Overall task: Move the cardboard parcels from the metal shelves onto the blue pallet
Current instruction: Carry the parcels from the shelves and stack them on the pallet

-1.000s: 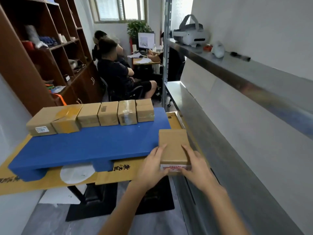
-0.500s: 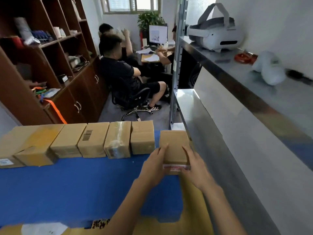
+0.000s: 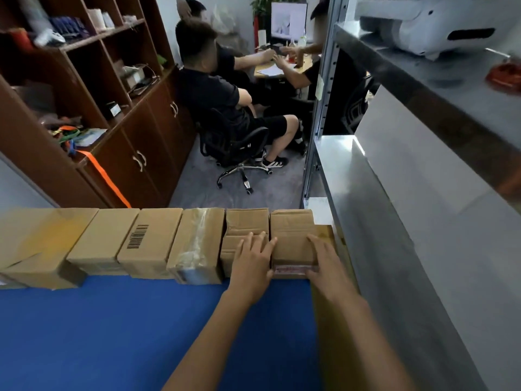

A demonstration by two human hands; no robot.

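A small cardboard parcel (image 3: 291, 238) with a red-printed label strip on its near edge rests at the right end of a row of several parcels (image 3: 149, 241) along the far edge of the blue pallet (image 3: 112, 328). My left hand (image 3: 252, 261) lies on the parcel's left side, partly over the neighbouring box. My right hand (image 3: 324, 258) presses its right side. Both hands still grip it. The metal shelves (image 3: 375, 210) run along the right.
A white headset (image 3: 423, 26) and a red object (image 3: 504, 74) lie on the upper shelf. Brown cardboard (image 3: 327, 320) sits under the pallet's right edge. People sit on office chairs beyond the pallet. A brown cabinet (image 3: 107, 114) stands at the left.
My hands carried the parcel from near the shelf forward over the pallet and set it down at the right end of the row. The camera moved closer to the pallet.
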